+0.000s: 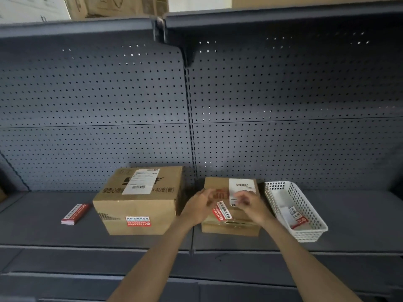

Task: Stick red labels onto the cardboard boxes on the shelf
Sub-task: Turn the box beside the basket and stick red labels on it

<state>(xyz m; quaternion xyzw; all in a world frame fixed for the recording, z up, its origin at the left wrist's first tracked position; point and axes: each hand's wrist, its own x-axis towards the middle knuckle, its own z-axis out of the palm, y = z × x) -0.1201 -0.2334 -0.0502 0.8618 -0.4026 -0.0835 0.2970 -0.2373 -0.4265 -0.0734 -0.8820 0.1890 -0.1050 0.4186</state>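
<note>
Two cardboard boxes stand on the grey shelf [349, 223]. The large box [139, 203] on the left carries a red label [138, 221] on its front face. The small box [231, 225] on the right has a second red label [221, 211] lying tilted on its top, below a white shipping label [242, 186]. My left hand [199, 207] hovers over the small box just left of that red label, fingers loosely spread and blurred. My right hand [250, 205] is just right of it, fingers curled near the white shipping label; blur hides whether it pinches anything.
A stack of red labels [75, 214] lies on the shelf left of the large box. A white perforated basket [305, 234] with paper scraps stands right of the small box. A pegboard back wall [283, 127] rises behind, and an upper shelf [261, 16] overhangs.
</note>
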